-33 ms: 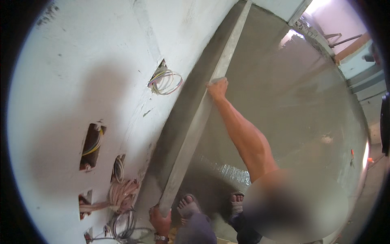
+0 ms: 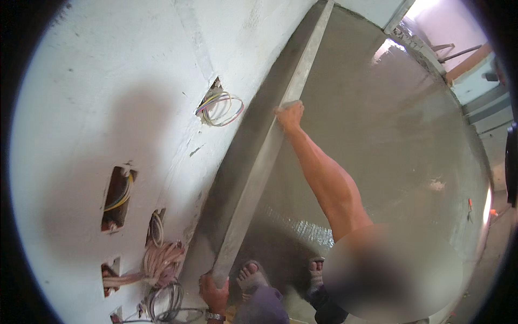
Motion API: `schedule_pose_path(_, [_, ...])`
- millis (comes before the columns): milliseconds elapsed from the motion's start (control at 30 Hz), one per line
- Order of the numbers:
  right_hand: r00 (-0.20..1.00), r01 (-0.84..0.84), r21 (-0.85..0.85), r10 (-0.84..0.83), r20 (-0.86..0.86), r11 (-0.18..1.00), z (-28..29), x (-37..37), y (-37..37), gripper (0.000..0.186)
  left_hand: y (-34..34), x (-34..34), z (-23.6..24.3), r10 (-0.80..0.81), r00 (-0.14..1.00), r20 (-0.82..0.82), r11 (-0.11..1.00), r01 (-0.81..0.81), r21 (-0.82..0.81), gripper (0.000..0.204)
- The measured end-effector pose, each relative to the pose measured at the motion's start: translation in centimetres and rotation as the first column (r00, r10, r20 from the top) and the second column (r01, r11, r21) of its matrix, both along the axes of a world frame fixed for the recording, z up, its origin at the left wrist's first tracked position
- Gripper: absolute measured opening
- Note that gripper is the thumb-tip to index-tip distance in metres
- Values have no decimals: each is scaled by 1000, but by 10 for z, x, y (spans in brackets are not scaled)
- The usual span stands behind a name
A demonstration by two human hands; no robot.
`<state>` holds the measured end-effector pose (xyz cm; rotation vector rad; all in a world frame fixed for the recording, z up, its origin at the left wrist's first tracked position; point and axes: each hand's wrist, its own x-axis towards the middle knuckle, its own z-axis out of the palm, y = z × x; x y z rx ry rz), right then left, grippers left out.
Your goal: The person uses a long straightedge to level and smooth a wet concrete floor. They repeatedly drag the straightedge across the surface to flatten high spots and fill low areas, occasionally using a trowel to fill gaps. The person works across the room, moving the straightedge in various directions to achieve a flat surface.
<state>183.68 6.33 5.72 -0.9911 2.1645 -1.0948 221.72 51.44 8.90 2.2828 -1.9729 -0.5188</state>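
Left grip: the left hand point(image 2: 213, 294) is closed on the near end of a long grey bar point(image 2: 252, 189), low in the view — probably because the end is a good place to steer from.
Right grip: the right hand point(image 2: 290, 115) is closed over the bar's edge farther along, arm stretched out; the wide spacing likely steadies so long a piece against twisting.
Bar: slants beside the white wall point(image 2: 162, 48), over the shiny grey floor point(image 2: 372, 146), up to the view's top edge; whether its whole underside touches the floor, I cannot tell.
Feet: the left foot point(image 2: 251, 276), bare toes showing, is right of the bar's near end, seemingly set for balance.
Wiring: looped wires point(image 2: 238, 112) and a pinkish cable bundle point(image 2: 163, 263) hang from wall openings — bundled, perhaps, for tidiness.
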Motion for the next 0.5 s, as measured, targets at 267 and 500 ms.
schedule_pose_path(267, [999, 33, 6, -33, -16, 999, -53, -12, -79, 70, -60, -26, -65, -46, 998, 52, 978, 56, -201, 61])
schedule_pose_path(500, [994, 10, 2, -9, -104, 1000, -71, -31, -119, 80, -100, -40, -69, -69, 998, -6, 980, 66, -188, 56])
